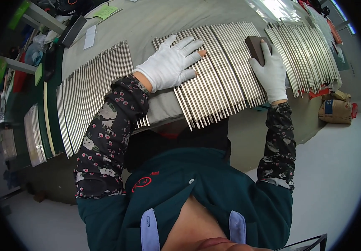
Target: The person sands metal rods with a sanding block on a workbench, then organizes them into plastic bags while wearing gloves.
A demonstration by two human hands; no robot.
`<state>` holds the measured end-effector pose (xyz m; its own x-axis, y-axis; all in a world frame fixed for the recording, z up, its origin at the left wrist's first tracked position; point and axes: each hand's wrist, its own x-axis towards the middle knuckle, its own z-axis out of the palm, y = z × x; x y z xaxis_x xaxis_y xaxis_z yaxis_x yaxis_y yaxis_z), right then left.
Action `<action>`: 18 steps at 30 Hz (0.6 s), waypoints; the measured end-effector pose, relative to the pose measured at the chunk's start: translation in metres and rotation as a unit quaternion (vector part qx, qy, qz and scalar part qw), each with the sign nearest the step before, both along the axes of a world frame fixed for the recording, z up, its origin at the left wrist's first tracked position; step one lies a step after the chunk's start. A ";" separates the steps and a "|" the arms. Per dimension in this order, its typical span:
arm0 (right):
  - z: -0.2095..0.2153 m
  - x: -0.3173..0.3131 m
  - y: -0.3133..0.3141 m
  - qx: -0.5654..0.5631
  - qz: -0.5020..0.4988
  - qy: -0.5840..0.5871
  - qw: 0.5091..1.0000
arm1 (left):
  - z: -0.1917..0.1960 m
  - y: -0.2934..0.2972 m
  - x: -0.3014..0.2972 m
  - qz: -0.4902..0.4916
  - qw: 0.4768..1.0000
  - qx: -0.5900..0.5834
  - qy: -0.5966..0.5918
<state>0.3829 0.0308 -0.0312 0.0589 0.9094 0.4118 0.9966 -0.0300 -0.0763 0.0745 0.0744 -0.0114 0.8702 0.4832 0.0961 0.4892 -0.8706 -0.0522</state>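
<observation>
A wide row of thin shiny metal rods (218, 71) lies side by side on the cloth-covered table. My left hand (165, 65), in a white glove with some fingertips bare, rests flat on the left part of this row with its fingers spread. At the row's right side my right hand (271, 73), gloved the same way, grips a dark brown rectangular block (255, 48). The block is at the rods' far right end; whether it presses on them I cannot tell. Patterned dark sleeves cover both forearms.
Another row of rods (94, 83) lies left of my left arm, and one more group (303, 58) lies at the right. Clear plastic sheeting (278, 10) is at the back right. A paper sack (335, 111) stands beyond the table's right edge. Green notes (106, 11) lie at the back left.
</observation>
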 end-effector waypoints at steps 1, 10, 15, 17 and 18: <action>0.000 0.000 0.000 0.000 -0.001 -0.004 1.000 | 0.001 0.000 0.000 0.001 1.000 -0.003 0.006; 0.018 -0.016 -0.020 0.053 0.016 -0.001 0.998 | -0.007 0.001 -0.003 0.001 1.000 0.004 -0.015; 0.047 -0.073 -0.099 0.032 0.105 0.036 0.993 | -0.006 0.000 -0.002 -0.001 1.000 0.009 -0.025; 0.044 -0.094 -0.127 -0.003 0.126 0.068 0.990 | -0.001 -0.002 -0.003 0.007 1.000 -0.001 -0.010; 0.046 -0.101 -0.137 -0.026 0.126 0.073 0.989 | -0.002 -0.002 -0.003 0.005 1.000 -0.001 -0.011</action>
